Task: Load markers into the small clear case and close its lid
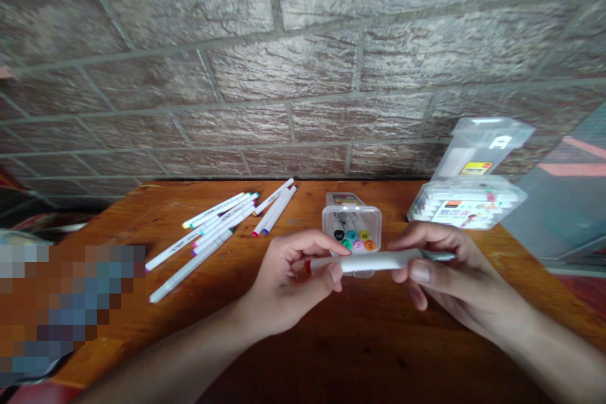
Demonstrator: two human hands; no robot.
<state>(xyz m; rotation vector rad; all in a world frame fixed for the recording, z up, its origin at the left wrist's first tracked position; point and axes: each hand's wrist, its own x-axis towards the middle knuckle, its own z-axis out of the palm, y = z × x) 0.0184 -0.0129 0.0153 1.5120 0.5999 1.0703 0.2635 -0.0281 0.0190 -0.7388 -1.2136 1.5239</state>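
Both hands hold one white marker level above the wooden table. My left hand pinches its left end, where a red cap tip shows. My right hand grips the right end, and a grey tip sticks out past the fingers. Just behind the marker stands a small clear case with several markers upright in it, their coloured caps facing up.
Several loose white markers lie spread on the table's left half. A larger clear marker box with its lid raised sits at the back right. A brick wall runs close behind the table. A blurred patch covers the left front.
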